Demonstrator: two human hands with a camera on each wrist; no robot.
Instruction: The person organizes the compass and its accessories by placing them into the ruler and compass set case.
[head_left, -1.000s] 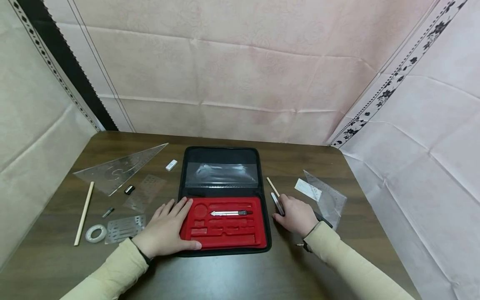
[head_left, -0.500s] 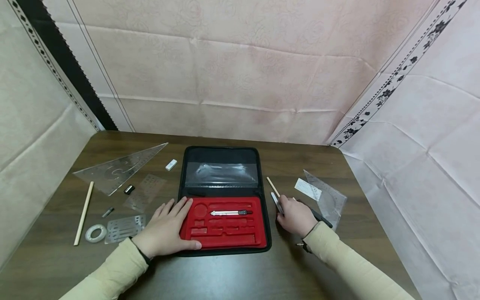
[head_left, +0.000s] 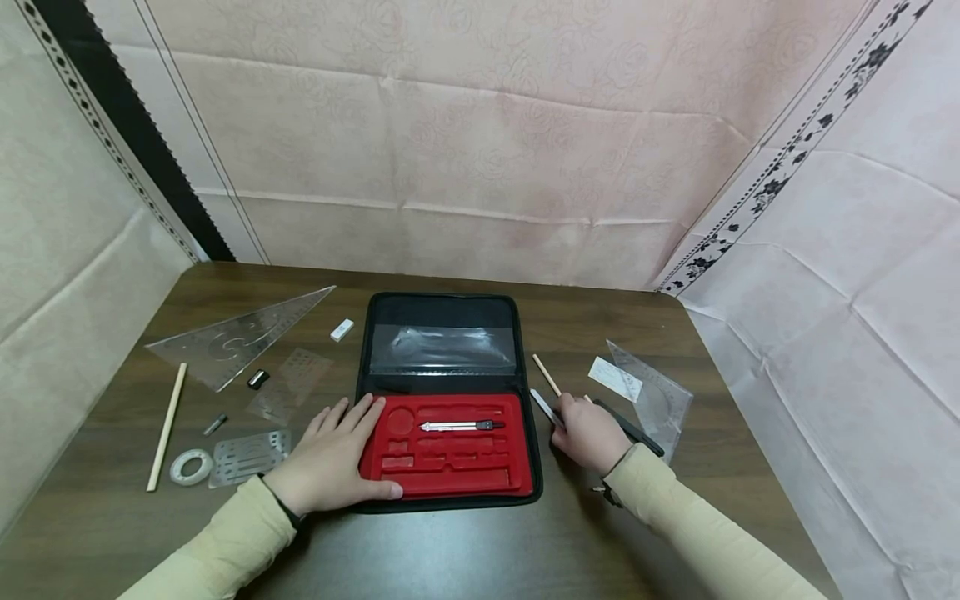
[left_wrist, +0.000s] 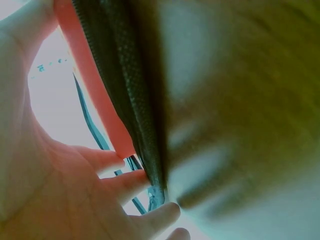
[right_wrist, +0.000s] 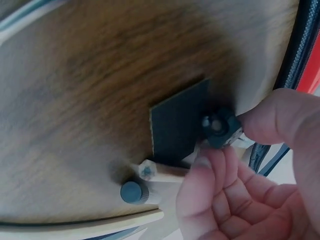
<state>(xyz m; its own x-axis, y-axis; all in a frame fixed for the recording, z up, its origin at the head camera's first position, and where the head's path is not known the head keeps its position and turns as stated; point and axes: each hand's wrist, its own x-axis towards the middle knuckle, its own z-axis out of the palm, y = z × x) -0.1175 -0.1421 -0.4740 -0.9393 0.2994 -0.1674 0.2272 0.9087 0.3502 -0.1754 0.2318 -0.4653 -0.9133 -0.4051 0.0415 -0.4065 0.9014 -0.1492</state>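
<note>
One hand, the left (head_left: pixel 330 468), fingers spread, rests against the left side of the red tray (head_left: pixel 461 483) in the open black case (head_left: pixel 438 310). Over to the right hand (head_left: pixel 592 435): thumb and fingers pinch a silver instrument with a black end (right_wrist: pixel 221 129), right beside the case! A wooden pencil (right_wrist: pixel 167 173) lies close to those fingertips, while a silver compass (head_left: pixel 453 427) sits in the tray.
</note>
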